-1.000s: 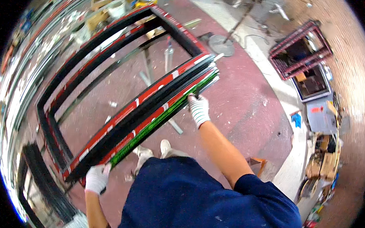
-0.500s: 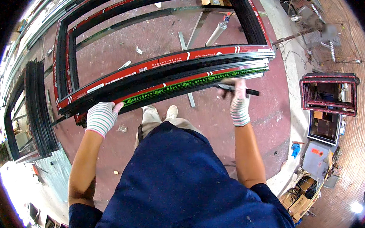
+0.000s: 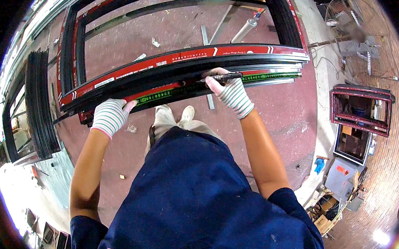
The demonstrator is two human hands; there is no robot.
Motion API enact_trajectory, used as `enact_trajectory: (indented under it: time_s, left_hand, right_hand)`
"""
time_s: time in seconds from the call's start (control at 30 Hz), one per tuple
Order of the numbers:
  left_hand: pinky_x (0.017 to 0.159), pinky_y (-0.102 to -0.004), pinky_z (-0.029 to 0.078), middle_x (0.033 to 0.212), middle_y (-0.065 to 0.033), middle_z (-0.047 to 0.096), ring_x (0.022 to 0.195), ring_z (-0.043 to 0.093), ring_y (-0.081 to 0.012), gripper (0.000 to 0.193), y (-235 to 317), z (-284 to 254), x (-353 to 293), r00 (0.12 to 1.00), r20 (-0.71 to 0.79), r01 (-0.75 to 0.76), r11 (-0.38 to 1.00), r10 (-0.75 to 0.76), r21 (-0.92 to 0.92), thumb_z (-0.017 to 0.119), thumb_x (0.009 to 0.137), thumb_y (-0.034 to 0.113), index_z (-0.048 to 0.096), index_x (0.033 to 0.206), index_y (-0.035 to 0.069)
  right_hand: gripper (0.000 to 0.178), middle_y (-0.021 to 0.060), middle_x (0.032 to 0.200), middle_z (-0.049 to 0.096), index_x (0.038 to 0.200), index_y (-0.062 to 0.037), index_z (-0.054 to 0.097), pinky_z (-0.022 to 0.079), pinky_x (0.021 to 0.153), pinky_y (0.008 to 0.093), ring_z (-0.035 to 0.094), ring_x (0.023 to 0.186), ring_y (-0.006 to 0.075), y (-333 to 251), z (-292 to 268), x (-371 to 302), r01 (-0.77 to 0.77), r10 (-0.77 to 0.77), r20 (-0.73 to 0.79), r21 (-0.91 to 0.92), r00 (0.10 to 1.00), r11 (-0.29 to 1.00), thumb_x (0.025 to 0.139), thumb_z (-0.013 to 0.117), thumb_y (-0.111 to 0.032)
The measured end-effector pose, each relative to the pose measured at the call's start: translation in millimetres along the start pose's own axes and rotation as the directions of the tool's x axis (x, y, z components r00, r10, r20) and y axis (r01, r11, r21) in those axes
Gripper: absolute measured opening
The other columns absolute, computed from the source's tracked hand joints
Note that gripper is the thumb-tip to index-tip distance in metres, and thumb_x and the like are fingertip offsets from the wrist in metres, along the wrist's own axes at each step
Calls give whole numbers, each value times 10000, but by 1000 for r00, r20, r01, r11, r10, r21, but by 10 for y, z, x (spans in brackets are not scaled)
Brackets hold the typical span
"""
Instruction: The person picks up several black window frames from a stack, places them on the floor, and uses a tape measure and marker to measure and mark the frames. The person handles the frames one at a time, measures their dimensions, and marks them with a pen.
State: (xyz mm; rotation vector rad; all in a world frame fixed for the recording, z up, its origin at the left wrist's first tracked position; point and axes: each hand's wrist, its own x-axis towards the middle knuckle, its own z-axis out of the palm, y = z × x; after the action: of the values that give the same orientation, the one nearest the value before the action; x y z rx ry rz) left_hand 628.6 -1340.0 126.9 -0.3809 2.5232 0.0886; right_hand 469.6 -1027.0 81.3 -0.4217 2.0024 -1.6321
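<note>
A green tape measure stretches along the near side of a stack of black window frames with red film. My left hand, in a striped glove, is closed at the tape's left end, thumb pressed against it by the frame's edge. In my right hand, also gloved, a black marker pen is pinched, its tip side pointing left over the tape. The hand covers the tape's middle part, so whether the tip touches the frame cannot be told.
More black frames stand at the left. Through the frame opening a white tube and metal strips show. A fan stands at the far right, with red-filmed frames and a grey box nearer. Small scraps lie on the red floor.
My right hand has moved left along the tape with the marker pen, from near the frame's right end to its middle. My left hand stays at the tape's left end.
</note>
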Motion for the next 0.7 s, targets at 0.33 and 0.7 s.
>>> enact_trajectory:
  time_s: [0.33,0.7]
  left_hand:
    - [806,-461,536,859,-215,706,853,688,-383,602,4,-20,9,1000,10,10,1000,-10,-22,418,997,555,739,935,49]
    - [734,-462,530,772,-224,675,770,662,-401,577,-25,11,-1,999,-39,-24,998,22,-57,462,986,553,716,876,46]
  right_hand:
    - [177,14,743,653,975,-31,699,491,611,272,589,673,99,139,62,134,31,-27,41,-100,999,994,888,664,-182]
    - [198,44,806,683,974,-9,702,512,717,299,609,769,126,36,74,166,-41,50,72,-124,996,991,872,655,-172]
